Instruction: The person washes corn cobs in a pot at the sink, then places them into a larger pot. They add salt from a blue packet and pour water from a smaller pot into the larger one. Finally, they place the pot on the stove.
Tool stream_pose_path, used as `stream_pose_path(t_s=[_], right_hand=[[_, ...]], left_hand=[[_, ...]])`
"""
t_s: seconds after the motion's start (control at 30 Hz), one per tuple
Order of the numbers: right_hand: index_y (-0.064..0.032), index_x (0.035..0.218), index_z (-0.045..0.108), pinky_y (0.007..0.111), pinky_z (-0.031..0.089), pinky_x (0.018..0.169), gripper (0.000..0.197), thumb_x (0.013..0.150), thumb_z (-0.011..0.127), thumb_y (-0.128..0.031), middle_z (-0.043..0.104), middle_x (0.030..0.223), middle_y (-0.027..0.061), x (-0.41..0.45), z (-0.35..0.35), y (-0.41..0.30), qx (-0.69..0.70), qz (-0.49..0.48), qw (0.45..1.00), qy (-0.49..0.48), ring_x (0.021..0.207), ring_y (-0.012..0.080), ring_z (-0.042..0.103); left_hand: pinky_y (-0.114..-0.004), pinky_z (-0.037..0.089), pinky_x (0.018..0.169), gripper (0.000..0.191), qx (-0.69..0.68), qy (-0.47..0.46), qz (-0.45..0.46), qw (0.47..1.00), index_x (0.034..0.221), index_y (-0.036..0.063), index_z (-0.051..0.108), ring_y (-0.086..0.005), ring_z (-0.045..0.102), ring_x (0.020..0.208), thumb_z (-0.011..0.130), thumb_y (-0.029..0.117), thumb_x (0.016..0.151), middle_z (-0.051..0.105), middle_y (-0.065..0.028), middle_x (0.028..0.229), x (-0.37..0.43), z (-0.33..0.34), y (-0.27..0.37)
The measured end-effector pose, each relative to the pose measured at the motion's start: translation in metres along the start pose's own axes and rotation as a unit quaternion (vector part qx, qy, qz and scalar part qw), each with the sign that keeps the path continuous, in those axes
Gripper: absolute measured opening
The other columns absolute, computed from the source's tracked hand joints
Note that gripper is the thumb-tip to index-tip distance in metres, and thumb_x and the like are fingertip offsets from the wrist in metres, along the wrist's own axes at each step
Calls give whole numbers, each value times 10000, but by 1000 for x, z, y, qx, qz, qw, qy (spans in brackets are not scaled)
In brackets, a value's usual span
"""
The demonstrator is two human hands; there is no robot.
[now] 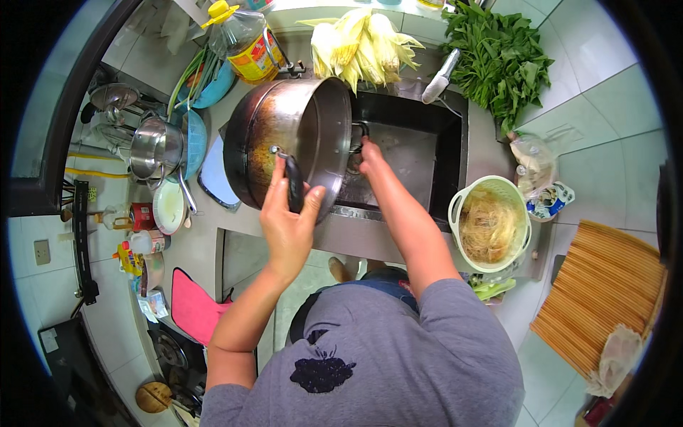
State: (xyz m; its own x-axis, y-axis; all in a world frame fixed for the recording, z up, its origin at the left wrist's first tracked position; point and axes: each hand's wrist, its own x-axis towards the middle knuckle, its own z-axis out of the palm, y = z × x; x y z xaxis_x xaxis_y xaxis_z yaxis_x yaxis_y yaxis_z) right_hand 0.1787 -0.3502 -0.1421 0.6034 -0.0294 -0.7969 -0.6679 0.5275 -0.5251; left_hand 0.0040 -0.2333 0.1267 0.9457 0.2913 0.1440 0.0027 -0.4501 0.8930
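Note:
A large stainless steel pot [261,128], browned on its outside, is tilted with its mouth towards the sink [403,155]. My left hand [288,203] grips the near black side handle of the pot. At the far handle, over the sink, my right hand [369,155] has its fingers closed round the grip, partly hidden by the wrist. The inside of the pot looks bare where it shows. Behind the sink lie corn cobs in husks [363,45], and a faucet spray head [437,88] stands at the sink's back right corner.
Leafy greens [501,64] lie at the back right. A green-white basket [459,213] of corn silk and husks stands right of the sink. On the left are an oil bottle [248,48], a small steel pot [156,148], a white plate [169,205] and a pink cloth [195,309].

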Motion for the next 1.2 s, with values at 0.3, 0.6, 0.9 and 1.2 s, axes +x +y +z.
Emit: stream_pose_path(t_s=[0.3, 0.6, 0.9, 1.2], right_hand=[[-95, 1048, 621, 497, 367, 835, 251, 860, 608, -262, 587, 952, 53, 6, -83, -92, -62, -111, 988, 87, 861, 204, 504], [-37, 1026, 619, 464, 483, 672, 246, 825, 615, -179, 543, 919, 144, 41, -157, -151, -8, -188, 960, 209, 814, 267, 521], [75, 1071, 602, 463, 473, 837, 390, 771, 656, -167, 591, 1143, 224, 33, -150, -186, -101, -199, 932, 287, 995, 320, 579], [9, 1209, 563, 413, 388, 991, 580, 764, 711, -333, 417, 1354, 275, 38, -181, -173, -286, -146, 886, 333, 1228, 388, 446]], left_hand=[[-175, 308, 456, 183, -265, 10, -114, 957, 854, 69, 553, -14, 386, 516, 669, 209, 878, 476, 52, 667, 38, 1, 15], [-216, 321, 538, 120, -400, -41, -232, 886, 891, 78, 557, -57, 395, 556, 633, 170, 889, 456, 43, 666, 57, 37, -37], [-269, 444, 660, 63, -367, -39, -370, 852, 872, 74, 581, -119, 565, 637, 634, 100, 850, 592, -7, 707, 88, 86, -141], [-556, 404, 888, 95, -245, -99, -497, 827, 987, 142, 525, -181, 597, 772, 555, 175, 903, 609, -20, 777, 82, 143, -234]])
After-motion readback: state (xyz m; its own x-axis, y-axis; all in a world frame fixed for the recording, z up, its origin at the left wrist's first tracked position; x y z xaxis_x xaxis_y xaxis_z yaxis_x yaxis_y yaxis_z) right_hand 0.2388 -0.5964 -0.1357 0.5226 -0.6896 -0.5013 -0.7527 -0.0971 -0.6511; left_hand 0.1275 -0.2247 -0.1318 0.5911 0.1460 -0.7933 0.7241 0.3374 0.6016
